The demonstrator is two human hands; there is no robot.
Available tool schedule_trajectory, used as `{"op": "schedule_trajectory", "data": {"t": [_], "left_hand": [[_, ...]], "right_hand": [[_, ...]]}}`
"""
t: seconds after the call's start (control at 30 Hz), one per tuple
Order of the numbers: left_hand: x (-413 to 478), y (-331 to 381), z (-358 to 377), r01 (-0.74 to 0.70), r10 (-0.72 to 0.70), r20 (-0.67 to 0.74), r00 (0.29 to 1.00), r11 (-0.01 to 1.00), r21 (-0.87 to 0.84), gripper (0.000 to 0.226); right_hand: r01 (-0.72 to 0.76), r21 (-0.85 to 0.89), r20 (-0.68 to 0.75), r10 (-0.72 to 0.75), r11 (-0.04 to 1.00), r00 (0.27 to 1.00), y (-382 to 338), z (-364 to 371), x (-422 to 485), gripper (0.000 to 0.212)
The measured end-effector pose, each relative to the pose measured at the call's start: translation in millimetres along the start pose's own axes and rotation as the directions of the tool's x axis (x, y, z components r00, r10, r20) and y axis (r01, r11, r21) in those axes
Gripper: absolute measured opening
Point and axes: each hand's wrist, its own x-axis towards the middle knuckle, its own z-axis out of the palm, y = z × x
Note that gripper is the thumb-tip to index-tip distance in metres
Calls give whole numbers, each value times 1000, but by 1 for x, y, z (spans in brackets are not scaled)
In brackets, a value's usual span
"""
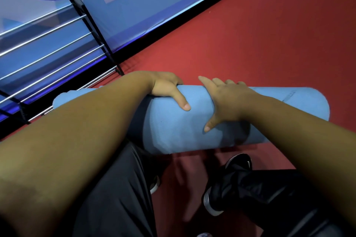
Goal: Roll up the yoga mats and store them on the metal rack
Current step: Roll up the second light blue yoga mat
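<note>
- My left hand (167, 90) wraps the rolled light-blue foam yoga mat (173, 132), fingers curled over its far side, thumb on the near face.
- My right hand (225, 102) grips just beside it, fingers spread.
- The roll lies level over my knee above the red floor (260, 34), its left end near the chrome-barred black metal rack (57, 44).

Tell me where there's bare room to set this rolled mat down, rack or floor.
The metal rack shows nothing on its bars left of the black upright. The red floor between the baseboard and the rolled yoga mat is bare too. Crowded: under the mat, by the legs and shoes.
</note>
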Motion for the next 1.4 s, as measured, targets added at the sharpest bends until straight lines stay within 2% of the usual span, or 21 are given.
{"op": "schedule_trajectory", "data": {"t": [0.1,0.2,0.4,0.43,0.5,0.53,0.57,0.73,0.83,1.0,1.1,1.23,1.27,1.33,1.4], "left_hand": [[-2,1,4,10,-10,69,998,1000,-3,61],[2,1,8,22,-23,88,996,1000,19,72],[-2,13,12,-40,12,97,995,956,290,110],[-3,17,14,-50,19,83,996,922,385,119],[-5,30,21,-65,70,17,997,767,639,130],[-5,36,26,-67,103,-9,995,702,709,131],[-4,41,30,-68,126,-25,992,684,726,128],[-5,43,29,-73,141,-72,987,808,584,112],[-8,35,21,-72,124,-66,990,848,524,103],[-12,10,7,-60,50,49,998,970,237,79],[-16,-4,-1,-60,48,126,991,994,93,62],[-25,-17,-11,-17,22,128,992,999,-38,62],[-28,-19,-12,-2,10,132,991,998,-63,61],[-34,-24,-15,30,-12,168,986,994,-109,59],[-37,-28,-14,58,-27,215,976,988,-140,62]], "right_hand": [[0,16,-12,0,1000,1000,-2,1,2,147],[9,97,27,-12,995,1000,-1,4,4,122],[7,343,87,-39,939,995,8,1,6,80],[-13,387,100,-27,922,995,12,1,6,76],[-48,471,142,-22,881,990,19,0,4,72],[-60,513,166,-30,856,986,23,0,3,70],[-73,549,190,-39,832,981,26,-1,1,67],[-90,615,248,-85,783,965,24,-5,-6,59],[-72,538,221,-58,840,973,14,-11,-3,62],[15,439,156,-93,898,983,-7,-19,6,67],[53,289,166,-105,956,981,-23,-24,13,88],[39,39,176,-45,998,983,-43,-35,12,149],[43,3,173,-43,999,984,-48,-38,10,156],[78,-27,145,-74,997,987,-56,-42,10,149],[112,-3,133,-111,994,985,-60,-48,15,126]]}}
